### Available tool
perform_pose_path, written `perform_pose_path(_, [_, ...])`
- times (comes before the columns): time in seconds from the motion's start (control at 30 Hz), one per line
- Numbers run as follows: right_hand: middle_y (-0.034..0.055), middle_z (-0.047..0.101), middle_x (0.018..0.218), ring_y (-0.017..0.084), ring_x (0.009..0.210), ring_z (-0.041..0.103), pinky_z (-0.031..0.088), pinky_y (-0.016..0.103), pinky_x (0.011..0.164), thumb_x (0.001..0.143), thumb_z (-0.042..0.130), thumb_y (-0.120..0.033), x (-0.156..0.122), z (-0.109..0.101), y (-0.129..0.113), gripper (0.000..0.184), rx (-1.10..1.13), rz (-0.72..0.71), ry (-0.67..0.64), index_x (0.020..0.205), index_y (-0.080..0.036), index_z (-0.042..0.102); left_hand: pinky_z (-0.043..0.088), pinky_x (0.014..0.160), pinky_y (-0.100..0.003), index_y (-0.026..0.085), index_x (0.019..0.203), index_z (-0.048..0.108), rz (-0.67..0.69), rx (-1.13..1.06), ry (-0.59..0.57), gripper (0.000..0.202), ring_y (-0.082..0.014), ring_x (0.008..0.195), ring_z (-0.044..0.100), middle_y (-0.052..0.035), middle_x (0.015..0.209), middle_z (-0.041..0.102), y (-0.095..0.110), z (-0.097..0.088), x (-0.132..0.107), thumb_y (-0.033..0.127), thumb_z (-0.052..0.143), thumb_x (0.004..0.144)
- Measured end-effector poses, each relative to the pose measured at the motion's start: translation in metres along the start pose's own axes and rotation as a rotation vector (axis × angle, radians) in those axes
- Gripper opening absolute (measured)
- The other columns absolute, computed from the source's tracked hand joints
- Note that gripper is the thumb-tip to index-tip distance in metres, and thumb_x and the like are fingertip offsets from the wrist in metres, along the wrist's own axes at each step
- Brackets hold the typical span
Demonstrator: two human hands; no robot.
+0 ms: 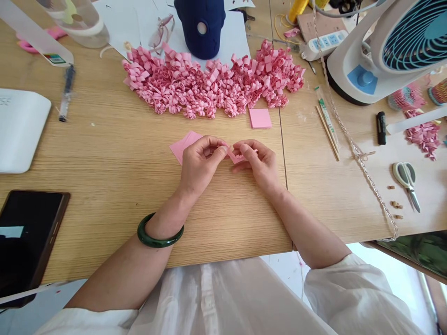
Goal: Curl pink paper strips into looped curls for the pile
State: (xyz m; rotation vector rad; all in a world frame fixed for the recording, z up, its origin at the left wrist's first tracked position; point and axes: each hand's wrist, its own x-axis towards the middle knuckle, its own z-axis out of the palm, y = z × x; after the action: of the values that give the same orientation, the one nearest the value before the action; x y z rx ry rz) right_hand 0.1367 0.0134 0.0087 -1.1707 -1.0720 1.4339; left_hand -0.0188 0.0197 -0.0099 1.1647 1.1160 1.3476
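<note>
Between my two hands is a small piece of pink paper [237, 157] with what look like cut slits along it. My left hand [202, 163] pinches its left end between thumb and fingers. The other end is in the closed thumb and fingers of my right hand [257, 160]. Partly behind my left hand lie pink paper sheets [183, 145] on the table. A square stack of pink paper [260, 118] rests farther back. Behind it stretches a long heap of curled pink paper flowers [209, 83].
A dark blue container [200, 28] stands behind the heap. On the right are a white fan [363, 60], a power strip [324, 45], a twisted cord [349, 139], a black marker [381, 128] and scissors [407, 181]. A phone [31, 232] lies at the left edge.
</note>
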Motion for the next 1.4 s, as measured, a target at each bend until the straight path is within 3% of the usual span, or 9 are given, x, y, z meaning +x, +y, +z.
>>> perform_pose_path(0.1, [-0.0001, 0.069, 0.079, 0.011, 0.068, 0.067, 0.064, 0.024, 0.057, 0.079, 0.082, -0.051, 0.002, -0.003, 0.003, 0.036, -0.001, -0.012, 0.011, 0.088, -0.018, 0.070, 0.058, 0.078, -0.024, 0.018, 0.080, 0.071, 0.004, 0.014, 0.010, 0.004, -0.0132, 0.080, 0.071, 0.0003, 0.083, 0.074, -0.001, -0.001, 0.001, 0.021, 0.071, 0.083])
perform_pose_path(0.3, [0.0018, 0.072, 0.088, 0.012, 0.075, 0.069, 0.064, 0.024, 0.061, 0.076, 0.085, -0.044, 0.003, -0.001, 0.010, 0.033, -0.005, -0.011, -0.083, 0.089, -0.018, 0.070, 0.059, 0.078, -0.025, 0.019, 0.080, 0.069, -0.001, 0.040, 0.043, 0.004, -0.0135, 0.078, 0.071, 0.0003, 0.083, 0.074, -0.003, -0.001, 0.002, 0.022, 0.071, 0.082])
perform_pose_path(0.4, [0.0002, 0.071, 0.084, 0.009, 0.069, 0.065, 0.061, 0.024, 0.061, 0.077, 0.085, -0.042, 0.002, 0.000, 0.009, 0.030, -0.060, -0.033, -0.119, 0.087, -0.018, 0.069, 0.059, 0.075, -0.024, 0.018, 0.079, 0.070, -0.015, -0.008, 0.053, 0.003, -0.0126, 0.074, 0.071, 0.0006, 0.081, 0.074, -0.003, 0.000, 0.003, 0.020, 0.072, 0.081])
perform_pose_path(0.5, [-0.0001, 0.070, 0.081, 0.009, 0.070, 0.063, 0.057, 0.023, 0.064, 0.082, 0.080, -0.039, 0.002, -0.002, 0.007, 0.023, -0.174, -0.113, -0.063, 0.083, -0.018, 0.070, 0.060, 0.073, -0.024, 0.018, 0.080, 0.072, -0.047, -0.033, 0.046, 0.004, -0.0126, 0.073, 0.071, 0.0000, 0.080, 0.074, -0.001, 0.000, 0.003, 0.021, 0.075, 0.080])
perform_pose_path(0.7, [0.0011, 0.069, 0.086, 0.012, 0.080, 0.064, 0.058, 0.026, 0.071, 0.083, 0.078, -0.050, 0.003, -0.007, 0.005, 0.032, -0.159, -0.171, 0.049, 0.088, -0.020, 0.070, 0.058, 0.057, -0.024, 0.016, 0.082, 0.075, -0.133, -0.020, -0.066, 0.013, -0.0129, 0.059, 0.067, -0.0004, 0.069, 0.071, 0.007, 0.002, 0.000, 0.029, 0.077, 0.082])
perform_pose_path(0.97, [0.0010, 0.069, 0.086, 0.012, 0.077, 0.063, 0.059, 0.028, 0.071, 0.081, 0.081, -0.049, -0.001, -0.004, 0.000, 0.031, -0.205, -0.181, 0.061, 0.082, -0.021, 0.069, 0.057, 0.055, -0.025, 0.017, 0.079, 0.073, -0.144, 0.018, -0.193, 0.021, -0.0144, 0.060, 0.067, -0.0029, 0.074, 0.073, 0.010, 0.001, -0.001, 0.037, 0.079, 0.081])
perform_pose_path(1.1, [0.0000, 0.068, 0.082, 0.011, 0.071, 0.063, 0.059, 0.027, 0.067, 0.083, 0.078, -0.049, -0.001, -0.003, -0.001, 0.030, -0.238, -0.177, 0.042, 0.079, -0.021, 0.068, 0.055, 0.062, -0.024, 0.017, 0.072, 0.070, -0.109, 0.082, -0.181, 0.019, -0.0138, 0.067, 0.067, -0.0022, 0.071, 0.071, 0.013, 0.001, -0.001, 0.033, 0.076, 0.080])
perform_pose_path(1.4, [-0.0005, 0.069, 0.078, 0.011, 0.068, 0.066, 0.058, 0.025, 0.062, 0.080, 0.082, -0.049, -0.001, -0.005, -0.003, 0.032, -0.216, -0.202, -0.034, 0.078, -0.019, 0.070, 0.056, 0.061, -0.024, 0.017, 0.070, 0.068, -0.106, 0.097, -0.172, 0.013, -0.0137, 0.067, 0.065, -0.0003, 0.069, 0.068, 0.014, 0.002, -0.003, 0.027, 0.072, 0.078])
